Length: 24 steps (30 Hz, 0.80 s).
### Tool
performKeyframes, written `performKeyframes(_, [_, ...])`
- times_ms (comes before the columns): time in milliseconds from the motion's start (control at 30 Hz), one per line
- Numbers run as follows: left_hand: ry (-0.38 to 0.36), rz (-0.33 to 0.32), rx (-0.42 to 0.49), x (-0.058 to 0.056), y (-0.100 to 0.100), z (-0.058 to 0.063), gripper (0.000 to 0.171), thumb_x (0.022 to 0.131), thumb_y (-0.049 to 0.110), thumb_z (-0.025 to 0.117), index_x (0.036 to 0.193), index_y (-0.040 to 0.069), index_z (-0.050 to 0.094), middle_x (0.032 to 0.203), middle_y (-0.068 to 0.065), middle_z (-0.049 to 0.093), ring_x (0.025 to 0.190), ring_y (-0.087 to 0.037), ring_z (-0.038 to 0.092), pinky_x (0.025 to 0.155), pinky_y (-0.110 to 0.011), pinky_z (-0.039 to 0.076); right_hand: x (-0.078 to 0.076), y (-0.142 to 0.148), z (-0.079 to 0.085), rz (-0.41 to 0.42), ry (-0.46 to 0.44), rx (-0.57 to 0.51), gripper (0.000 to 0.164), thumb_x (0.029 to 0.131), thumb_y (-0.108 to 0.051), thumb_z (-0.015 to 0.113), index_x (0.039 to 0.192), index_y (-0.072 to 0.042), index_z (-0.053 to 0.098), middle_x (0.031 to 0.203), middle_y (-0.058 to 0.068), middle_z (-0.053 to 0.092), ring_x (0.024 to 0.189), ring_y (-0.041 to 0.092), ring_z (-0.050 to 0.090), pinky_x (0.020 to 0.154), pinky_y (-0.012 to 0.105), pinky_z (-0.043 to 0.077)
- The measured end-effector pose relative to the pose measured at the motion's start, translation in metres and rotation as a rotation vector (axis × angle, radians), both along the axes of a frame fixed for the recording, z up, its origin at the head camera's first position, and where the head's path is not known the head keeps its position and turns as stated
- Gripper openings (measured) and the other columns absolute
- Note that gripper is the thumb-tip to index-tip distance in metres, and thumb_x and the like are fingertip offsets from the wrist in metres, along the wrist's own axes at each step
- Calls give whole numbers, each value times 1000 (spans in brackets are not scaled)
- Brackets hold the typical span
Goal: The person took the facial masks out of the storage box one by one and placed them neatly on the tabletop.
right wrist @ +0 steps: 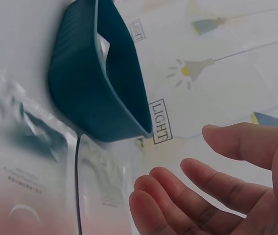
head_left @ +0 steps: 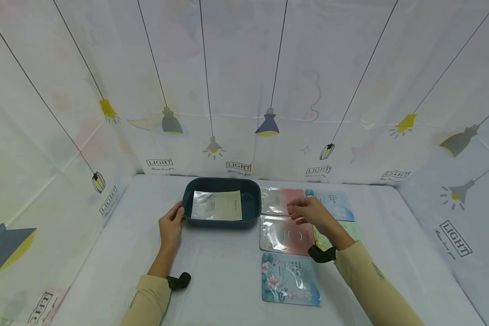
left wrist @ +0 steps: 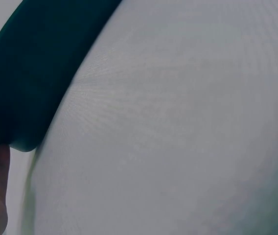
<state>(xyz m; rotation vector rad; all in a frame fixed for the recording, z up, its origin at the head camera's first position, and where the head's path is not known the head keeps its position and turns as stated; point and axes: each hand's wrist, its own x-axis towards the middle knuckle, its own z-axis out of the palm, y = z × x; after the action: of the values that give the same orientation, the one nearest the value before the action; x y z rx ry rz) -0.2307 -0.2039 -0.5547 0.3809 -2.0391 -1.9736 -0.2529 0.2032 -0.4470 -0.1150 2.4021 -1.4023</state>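
My left hand (head_left: 171, 227) is at the left end of a dark teal plastic bin (head_left: 222, 223), its fingertips (left wrist: 1, 154) touching the outside of the end wall. Inside the bin lies a silver and cream foil packet (head_left: 218, 205). My right hand (head_left: 309, 212) hovers over the packets right of the bin, fingers loosely bent and apart, nothing between them. Nearest to it are two silver and pink foil packets, the upper one (head_left: 275, 201) partly behind its fingertips and the lower one (head_left: 285, 235) just below.
A blue packet (head_left: 336, 203) lies at the back right, with a green-yellow packet (head_left: 350, 230) partly hidden under the right forearm. Another blue, flowered packet (head_left: 290, 280) lies in front. White cloth printed with lamps (head_left: 267, 124) hangs behind the white table (head_left: 220, 280).
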Motion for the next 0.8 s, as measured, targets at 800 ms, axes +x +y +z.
performKeyframes(800, [1, -8, -41, 13, 7, 28, 40, 101, 12, 52, 136, -6, 52, 142, -21, 53, 127, -30, 55, 86, -12, 53, -39, -57, 28, -46, -92, -63, 37, 99, -25, 56, 127, -1, 58, 122, 21, 62, 94, 24, 66, 84, 36, 60])
